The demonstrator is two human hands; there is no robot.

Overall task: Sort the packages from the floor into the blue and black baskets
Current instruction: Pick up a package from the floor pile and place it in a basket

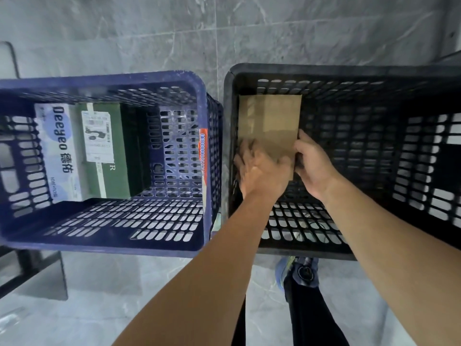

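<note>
While both hands reach into the right-hand basket: the legend below fixes how the held package lies.

Held package: brown cardboard box (pixel 270 123), inside the black basket (pixel 349 71), against its left wall toward the far-left corner; whether it already rests on the floor of the basket cannot be told.

Long axis: runs near to far, away from the person.

Left hand (pixel 259 168): at the near-left end of the box, fingers spread and curled loosely over that corner; blurred, so the exact contact is unclear.

Right hand (pixel 314 166): on the right edge of the box near its near end, fingers closed around the edge.

Bearing from hands: most of the box lies beyond both hands, on the far side; the two hands are about equally near it and bracket its near end.

Blue basket (pixel 99 78): left of the black one, nearly touching; holds a white-and-blue printed package (pixel 58 151) and a green labelled box (pixel 109 151) side by side, axes also near to far.

Judged step: setting the box down, then letting go.
</note>
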